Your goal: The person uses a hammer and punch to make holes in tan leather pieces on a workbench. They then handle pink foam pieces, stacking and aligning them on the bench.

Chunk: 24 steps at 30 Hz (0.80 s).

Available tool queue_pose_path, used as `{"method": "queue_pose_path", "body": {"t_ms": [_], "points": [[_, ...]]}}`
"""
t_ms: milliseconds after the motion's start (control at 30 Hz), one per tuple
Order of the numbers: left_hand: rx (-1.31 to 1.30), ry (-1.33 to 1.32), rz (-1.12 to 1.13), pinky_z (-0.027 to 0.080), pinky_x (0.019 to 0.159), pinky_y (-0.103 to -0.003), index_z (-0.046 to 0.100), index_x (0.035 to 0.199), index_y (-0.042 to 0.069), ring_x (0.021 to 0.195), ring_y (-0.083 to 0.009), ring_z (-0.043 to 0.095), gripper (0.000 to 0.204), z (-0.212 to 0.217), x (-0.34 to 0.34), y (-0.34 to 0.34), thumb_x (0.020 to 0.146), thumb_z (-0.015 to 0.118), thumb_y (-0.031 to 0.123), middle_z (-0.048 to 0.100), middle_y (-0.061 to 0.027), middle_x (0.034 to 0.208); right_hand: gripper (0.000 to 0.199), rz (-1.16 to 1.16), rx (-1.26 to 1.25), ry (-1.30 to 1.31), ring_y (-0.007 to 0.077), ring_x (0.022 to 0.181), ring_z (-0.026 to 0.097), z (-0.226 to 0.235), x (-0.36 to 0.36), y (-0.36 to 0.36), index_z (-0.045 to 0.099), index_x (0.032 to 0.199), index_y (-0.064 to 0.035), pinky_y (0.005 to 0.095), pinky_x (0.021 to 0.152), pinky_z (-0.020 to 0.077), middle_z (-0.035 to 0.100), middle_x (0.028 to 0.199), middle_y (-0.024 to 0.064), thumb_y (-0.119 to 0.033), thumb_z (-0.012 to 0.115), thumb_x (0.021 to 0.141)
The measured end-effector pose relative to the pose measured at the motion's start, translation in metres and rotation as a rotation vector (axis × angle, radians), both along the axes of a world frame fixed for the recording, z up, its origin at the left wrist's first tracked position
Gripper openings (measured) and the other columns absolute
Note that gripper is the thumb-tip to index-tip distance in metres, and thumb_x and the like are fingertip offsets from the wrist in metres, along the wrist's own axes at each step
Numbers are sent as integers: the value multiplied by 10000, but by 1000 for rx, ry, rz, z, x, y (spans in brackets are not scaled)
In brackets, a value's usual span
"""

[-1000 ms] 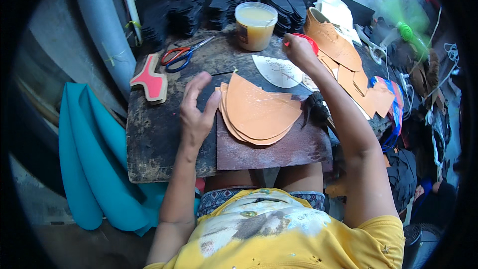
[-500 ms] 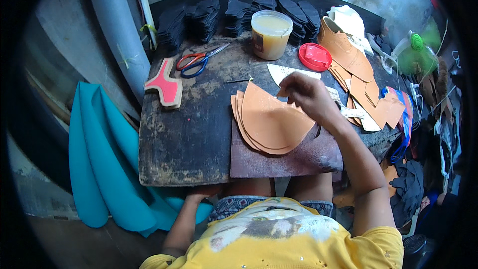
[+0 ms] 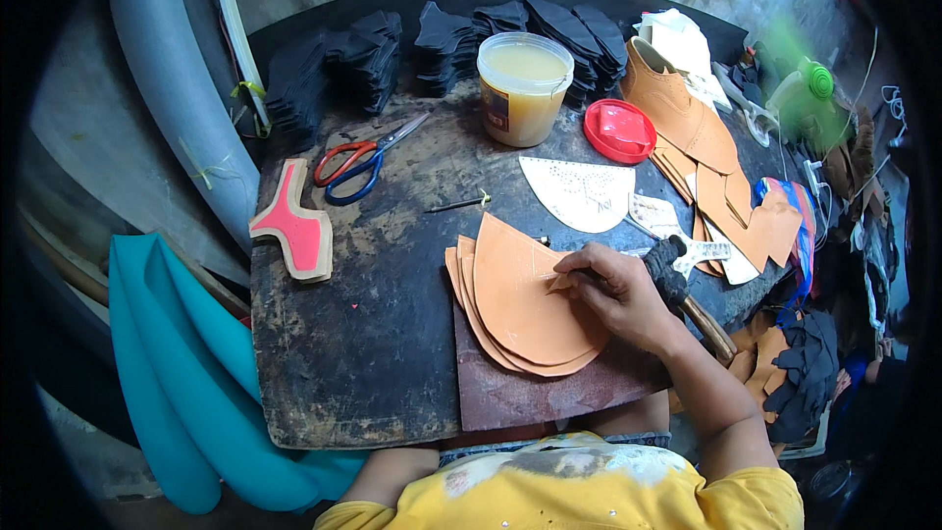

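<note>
fanned stack of tan leather pieces [image 3: 520,299], flat on dark board

A dark, scuffed wooden worktable [image 3: 373,353] is carrying a fanned stack of tan leather pieces [image 3: 520,299] lying on a brown board [image 3: 530,397]. Red-handled scissors [image 3: 358,159], a pink-and-tan cross-shaped pattern [image 3: 294,229], a plastic tub of yellowish glue [image 3: 523,88] and its round red lid [image 3: 619,131] are lying farther back. A pale semicircular template [image 3: 579,193] is sitting just beyond the stack.

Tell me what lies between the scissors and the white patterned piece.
In the head view, a thin dark pin-like tool lies on the worn bench between the scissors and the white patterned piece.
</note>
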State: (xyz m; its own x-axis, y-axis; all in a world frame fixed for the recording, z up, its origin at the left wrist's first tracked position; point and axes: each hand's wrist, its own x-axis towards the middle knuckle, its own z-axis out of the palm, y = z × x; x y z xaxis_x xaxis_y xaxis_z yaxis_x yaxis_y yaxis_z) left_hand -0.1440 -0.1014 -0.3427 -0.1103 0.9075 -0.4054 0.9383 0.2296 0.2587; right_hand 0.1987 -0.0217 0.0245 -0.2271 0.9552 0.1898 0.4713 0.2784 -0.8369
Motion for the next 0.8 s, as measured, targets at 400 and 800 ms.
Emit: {"method": "queue_pose_path", "body": {"t_ms": [400,800], "points": [[31,30,11,438,975,-404,605,1219,45,1137,-347,578,339,-14,3,3,927,552,209,592,-234,1226,159,-86,-266,168,101,795,624,3,0,2,624,1085,-4,259,749,520,670,918,52,-5,557,941],[85,-8,-17,462,937,-412,631,1171,32,1083,-360,608,309,5,1,-5,918,564,197,621,-243,1165,154,-121,-266,162,82,788,593,0,0,4,613,1078,11,248,743,501,641,894,29,-14,551,940]]}}
